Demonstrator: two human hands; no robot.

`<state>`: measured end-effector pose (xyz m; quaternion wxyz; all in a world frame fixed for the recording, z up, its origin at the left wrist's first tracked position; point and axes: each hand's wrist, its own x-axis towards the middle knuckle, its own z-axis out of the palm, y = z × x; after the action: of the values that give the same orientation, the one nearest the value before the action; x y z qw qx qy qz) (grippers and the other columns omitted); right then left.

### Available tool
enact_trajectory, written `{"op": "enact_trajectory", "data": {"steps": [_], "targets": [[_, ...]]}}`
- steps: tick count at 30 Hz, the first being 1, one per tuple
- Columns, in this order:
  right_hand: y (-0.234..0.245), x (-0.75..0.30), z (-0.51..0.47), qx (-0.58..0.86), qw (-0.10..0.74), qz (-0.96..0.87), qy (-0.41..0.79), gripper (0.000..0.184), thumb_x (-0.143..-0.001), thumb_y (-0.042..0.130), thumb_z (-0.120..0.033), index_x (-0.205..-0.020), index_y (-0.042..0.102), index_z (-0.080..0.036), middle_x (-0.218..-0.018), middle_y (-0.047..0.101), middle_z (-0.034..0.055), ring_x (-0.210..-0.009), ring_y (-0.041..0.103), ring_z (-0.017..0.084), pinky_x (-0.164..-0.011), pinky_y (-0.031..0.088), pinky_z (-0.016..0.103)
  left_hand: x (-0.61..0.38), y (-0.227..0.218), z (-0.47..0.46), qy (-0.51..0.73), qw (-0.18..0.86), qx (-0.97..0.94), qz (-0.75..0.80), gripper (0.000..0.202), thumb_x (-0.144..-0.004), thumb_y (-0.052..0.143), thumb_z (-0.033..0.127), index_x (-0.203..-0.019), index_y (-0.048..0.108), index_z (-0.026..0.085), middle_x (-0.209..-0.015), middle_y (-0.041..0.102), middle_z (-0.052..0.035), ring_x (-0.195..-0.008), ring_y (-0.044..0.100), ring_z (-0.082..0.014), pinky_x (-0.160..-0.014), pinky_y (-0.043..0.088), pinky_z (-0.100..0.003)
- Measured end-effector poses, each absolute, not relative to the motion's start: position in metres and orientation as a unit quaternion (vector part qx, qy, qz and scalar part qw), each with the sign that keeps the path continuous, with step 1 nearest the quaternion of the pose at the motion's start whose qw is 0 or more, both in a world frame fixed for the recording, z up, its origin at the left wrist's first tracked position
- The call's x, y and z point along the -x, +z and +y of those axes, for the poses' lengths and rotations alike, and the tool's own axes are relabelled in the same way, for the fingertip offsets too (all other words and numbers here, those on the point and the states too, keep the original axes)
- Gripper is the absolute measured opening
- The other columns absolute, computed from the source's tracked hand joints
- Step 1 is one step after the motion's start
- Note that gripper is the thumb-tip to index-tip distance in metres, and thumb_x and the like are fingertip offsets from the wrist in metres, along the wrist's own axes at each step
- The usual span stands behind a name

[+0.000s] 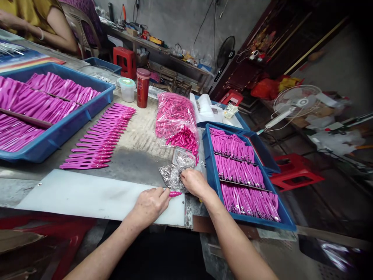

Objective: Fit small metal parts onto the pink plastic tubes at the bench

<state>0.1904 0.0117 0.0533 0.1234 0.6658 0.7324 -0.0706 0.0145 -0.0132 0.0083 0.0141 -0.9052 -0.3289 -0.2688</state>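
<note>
My left hand (150, 204) rests on a white sheet (87, 196) at the table's near edge and pinches a small pink plastic piece (175, 193) between thumb and fingers. My right hand (195, 182) is just to its right, fingers curled down into a clear bag of small silvery parts (171, 177). What those fingers hold is hidden. Behind the bag lies a large clear bag of pink pieces (176, 120). A row of long pink pieces (100, 138) is laid out on the table to the left.
A blue tray (211, 171) of pink pieces on rods sits at right; a larger blue tray (58, 132) of them at left. A red flask (143, 88) and lidded cup (127, 89) stand behind. Another person (43, 23) sits far left. Red stools (294, 173) and a fan (297, 103) are on the floor.
</note>
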Motion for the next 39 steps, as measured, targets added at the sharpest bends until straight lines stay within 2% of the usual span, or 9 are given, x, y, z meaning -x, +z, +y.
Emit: {"op": "enact_trajectory", "data": {"steps": [14,20,32,39], "targets": [[0.049,-0.184,0.017,-0.679,0.148,0.716,-0.066,0.027,-0.08,0.038,-0.019,-0.085,0.064,-0.014,-0.089,0.065,0.0127,-0.083,0.06,0.023,-0.067,0.04,0.029,-0.014,0.008,-0.013,-0.253,0.018,0.91,-0.329,0.013,-0.082,0.04,0.021,-0.074,0.05,0.018,-0.057,0.049,0.0014,-0.05,0.05,-0.0107,-0.047,0.037,-0.022],[0.05,-0.184,0.013,-0.677,0.136,0.721,-0.059,0.026,-0.08,0.037,-0.016,-0.086,0.062,-0.015,-0.09,0.063,0.0114,-0.083,0.059,0.022,-0.068,0.039,0.029,-0.014,0.008,-0.013,-0.256,0.021,0.909,-0.329,0.013,-0.082,0.04,0.022,-0.076,0.051,0.018,-0.057,0.049,0.0015,-0.049,0.05,-0.0108,-0.046,0.036,-0.022],[0.055,-0.191,0.004,-0.666,0.112,0.734,-0.07,0.026,-0.086,0.029,-0.021,-0.086,0.055,-0.016,-0.084,0.06,0.0071,-0.077,0.057,0.017,-0.063,0.034,0.026,-0.015,0.008,-0.014,-0.255,0.023,0.906,-0.337,0.011,-0.081,0.043,0.022,-0.076,0.053,0.018,-0.057,0.05,0.0017,-0.048,0.05,-0.0114,-0.045,0.035,-0.023],[0.051,-0.195,0.002,-0.68,0.051,0.726,-0.087,0.024,-0.085,0.033,-0.02,-0.082,0.056,-0.016,-0.083,0.059,0.0052,-0.078,0.054,0.015,-0.065,0.031,0.023,-0.014,0.009,-0.014,-0.254,0.021,0.907,-0.334,0.013,-0.081,0.042,0.021,-0.076,0.053,0.018,-0.056,0.049,0.0015,-0.049,0.051,-0.012,-0.045,0.036,-0.023]]}}
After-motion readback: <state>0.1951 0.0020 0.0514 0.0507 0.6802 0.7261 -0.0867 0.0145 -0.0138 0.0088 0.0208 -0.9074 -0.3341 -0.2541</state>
